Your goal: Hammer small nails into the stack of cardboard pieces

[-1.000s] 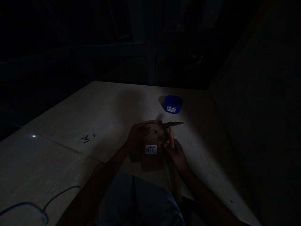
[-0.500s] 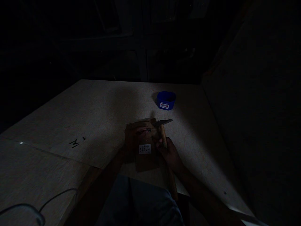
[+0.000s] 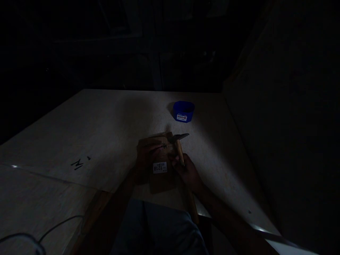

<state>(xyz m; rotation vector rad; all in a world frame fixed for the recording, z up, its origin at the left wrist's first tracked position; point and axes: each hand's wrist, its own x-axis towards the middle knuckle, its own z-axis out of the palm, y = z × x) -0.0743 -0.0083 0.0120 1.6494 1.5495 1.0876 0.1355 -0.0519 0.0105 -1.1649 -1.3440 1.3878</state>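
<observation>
A small wooden block (image 3: 160,177) with a white label reading 1218 lies on the pale table (image 3: 106,127) in front of me. My left hand (image 3: 146,156) rests on the block's left side, fingers pinched at something small and dark near its top. My right hand (image 3: 186,171) is closed round the wooden handle of a hammer (image 3: 180,148). The hammer's metal head sits just above the block's far right corner, close to the left fingertips. The scene is very dark.
A blue tub (image 3: 183,111) with a label stands further back on the table. Black marks (image 3: 79,163) are written on the tabletop at left. A dark cable (image 3: 39,237) curls at the lower left. A dark panel (image 3: 281,124) rises along the right.
The whole view has drifted left and slightly down as my head moved. Both hands keep the same hold on the block and hammer; the hammer head stays near the block's top.
</observation>
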